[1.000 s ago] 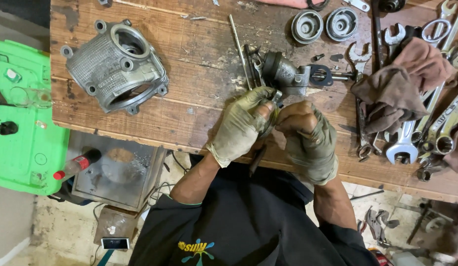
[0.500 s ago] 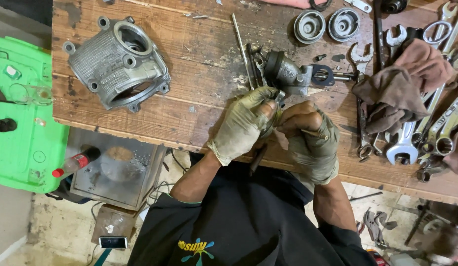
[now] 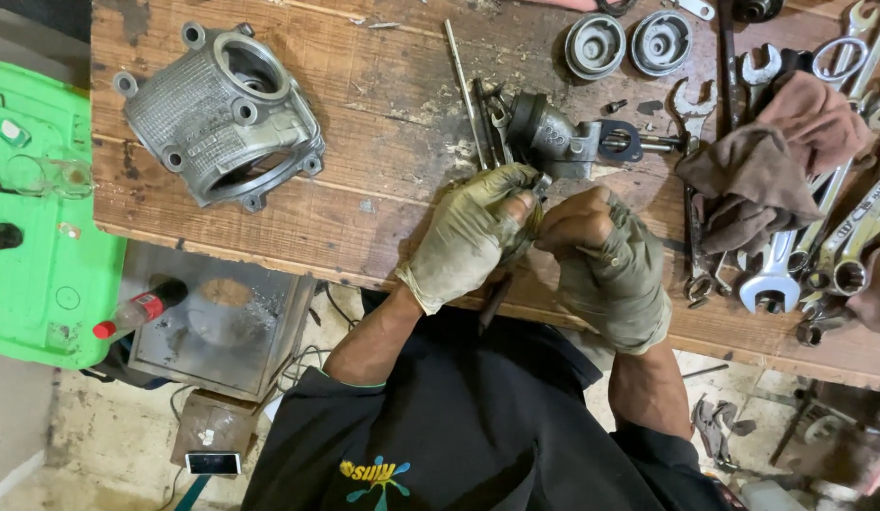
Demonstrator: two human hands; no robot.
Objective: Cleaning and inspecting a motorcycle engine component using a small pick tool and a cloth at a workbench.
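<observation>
Gloved left hand (image 3: 470,237) and right hand (image 3: 606,265) pinch a small part, fingers clamped, beside the metal pump body (image 3: 554,142); reassembly unfinished, grey housing (image 3: 218,114) untouched well left.

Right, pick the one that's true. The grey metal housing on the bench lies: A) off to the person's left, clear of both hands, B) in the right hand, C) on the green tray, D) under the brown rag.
A: the housing sits alone on the bench, left of the left hand and right hand.

Even, soft daylight; sharp focus, faint shadows.
</observation>
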